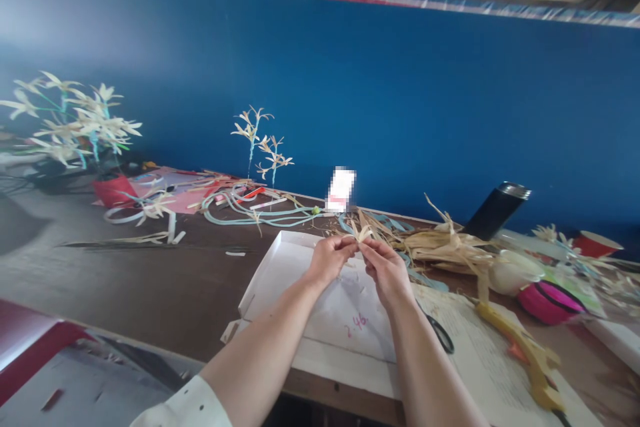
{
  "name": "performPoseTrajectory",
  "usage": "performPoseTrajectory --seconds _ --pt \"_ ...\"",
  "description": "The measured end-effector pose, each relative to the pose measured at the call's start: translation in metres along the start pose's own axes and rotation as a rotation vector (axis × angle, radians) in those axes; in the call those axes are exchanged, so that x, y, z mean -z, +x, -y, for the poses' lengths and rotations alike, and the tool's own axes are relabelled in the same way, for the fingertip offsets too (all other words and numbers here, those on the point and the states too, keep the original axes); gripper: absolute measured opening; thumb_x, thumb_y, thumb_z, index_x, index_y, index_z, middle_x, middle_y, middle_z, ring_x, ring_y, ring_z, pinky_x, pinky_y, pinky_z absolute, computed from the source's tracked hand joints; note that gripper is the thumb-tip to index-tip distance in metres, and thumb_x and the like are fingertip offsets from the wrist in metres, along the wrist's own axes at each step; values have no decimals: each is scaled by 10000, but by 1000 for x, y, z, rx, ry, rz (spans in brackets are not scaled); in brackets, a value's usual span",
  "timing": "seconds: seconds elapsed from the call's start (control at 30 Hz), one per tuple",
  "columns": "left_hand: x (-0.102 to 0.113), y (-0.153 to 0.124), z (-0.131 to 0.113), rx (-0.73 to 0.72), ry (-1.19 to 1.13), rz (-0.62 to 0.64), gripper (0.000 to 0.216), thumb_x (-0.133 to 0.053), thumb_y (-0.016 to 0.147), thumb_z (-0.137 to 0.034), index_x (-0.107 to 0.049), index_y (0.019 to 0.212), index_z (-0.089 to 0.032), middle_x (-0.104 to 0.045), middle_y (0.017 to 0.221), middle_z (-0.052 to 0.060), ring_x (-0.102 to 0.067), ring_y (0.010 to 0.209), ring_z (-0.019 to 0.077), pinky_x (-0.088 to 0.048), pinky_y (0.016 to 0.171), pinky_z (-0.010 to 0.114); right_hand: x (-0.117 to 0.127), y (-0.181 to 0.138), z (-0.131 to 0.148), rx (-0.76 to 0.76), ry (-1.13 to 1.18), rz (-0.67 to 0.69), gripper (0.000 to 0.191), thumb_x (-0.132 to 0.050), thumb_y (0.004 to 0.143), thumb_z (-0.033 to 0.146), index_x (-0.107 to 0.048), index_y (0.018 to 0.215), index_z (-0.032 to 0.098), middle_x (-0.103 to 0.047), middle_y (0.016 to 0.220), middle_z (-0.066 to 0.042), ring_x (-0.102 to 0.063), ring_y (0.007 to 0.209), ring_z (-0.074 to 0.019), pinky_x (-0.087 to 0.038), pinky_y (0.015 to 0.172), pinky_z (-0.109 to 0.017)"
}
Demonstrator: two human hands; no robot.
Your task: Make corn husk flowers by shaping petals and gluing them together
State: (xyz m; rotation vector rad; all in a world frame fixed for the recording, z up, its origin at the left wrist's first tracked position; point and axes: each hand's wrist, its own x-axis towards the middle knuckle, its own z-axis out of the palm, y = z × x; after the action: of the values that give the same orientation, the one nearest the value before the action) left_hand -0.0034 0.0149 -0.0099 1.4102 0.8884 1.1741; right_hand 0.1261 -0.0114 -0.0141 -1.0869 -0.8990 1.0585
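Observation:
A small cream flower (363, 233), seemingly made of dried husk strips, is pinched between my two hands. My left hand (332, 257) grips its base from the left with thumb and fingertips. From the other side my right hand (386, 268) closes on the same flower, fingertips nearly touching the left ones. Both hands are above a flattened white cardboard box (280, 273) with pink writing. Just beyond them lies a heap of dried husks (445, 243). The black handle of a tool, perhaps scissors (442, 336), shows beside my right forearm.
A yellow glue gun (537, 360) rests on printed paper at right, near a pink pouch (550, 301) and a tilted black flask (497, 210). Finished flowers (95, 121) stand at left. Pale blue cord (260, 220) and a blurred bright phone-like object (341, 189) lie behind.

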Motion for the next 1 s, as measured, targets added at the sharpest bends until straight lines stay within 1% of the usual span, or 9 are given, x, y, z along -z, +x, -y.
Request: performPoseTrajectory --seconds 0.23,0.33,0.47,0.63,0.83,0.93,1.0 --pt "0 -3 -3 -58 48 -9 255 -600 713 -367 -682 782 -135 -613 669 6 -490 598 98 -378 563 205 4 3 -3 -13 12 -13 350 -783 588 388 -663 852 192 -434 540 65 -299 450 -44 -209 417 -187" --pt "-1 -3 -2 -36 24 13 267 -599 721 -373 -677 813 -134 -622 701 16 -506 616 102 -385 558 202 3 2 -1 -21 47 -2 355 -793 565 389 -656 829 196 -434 539 68 -304 448 -45 -208 414 -189" --pt "-1 -3 -4 25 -70 41 276 -608 723 -377 -671 839 -135 -625 725 32 -551 672 121 -419 579 208 2 1 2 -33 70 16 337 -788 577 380 -649 822 194 -422 543 68 -307 452 -54 -204 415 -194" --pt "-1 -4 -6 65 -167 56 290 -656 685 -405 -658 786 -134 -575 645 3 -496 580 81 -403 568 207 1 0 2 -28 100 34 309 -786 579 369 -640 796 203 -411 532 72 -304 451 -56 -206 421 -192" --pt "-5 -1 1 224 -463 52 367 -768 558 -400 -619 754 -129 -521 623 -17 -464 561 56 -355 523 176 1 0 2 -19 134 73 326 -791 568 364 -645 803 192 -429 546 64 -292 444 -52 -207 417 -201" --pt "-5 0 2 241 -533 60 376 -786 537 -394 -610 732 -125 -488 592 -29 -444 540 44 -328 496 163 1 0 2 -6 153 105 296 -780 593 349 -651 810 195 -443 554 59 -306 455 -53 -221 425 -199" --pt "-4 1 3 224 -521 56 368 -778 549 -399 -609 733 -128 -478 573 -37 -435 526 41 -323 488 162 1 -1 1 -2 165 120 279 -769 612 339 -659 824 195 -456 562 52 -321 467 -55 -227 428 -197"
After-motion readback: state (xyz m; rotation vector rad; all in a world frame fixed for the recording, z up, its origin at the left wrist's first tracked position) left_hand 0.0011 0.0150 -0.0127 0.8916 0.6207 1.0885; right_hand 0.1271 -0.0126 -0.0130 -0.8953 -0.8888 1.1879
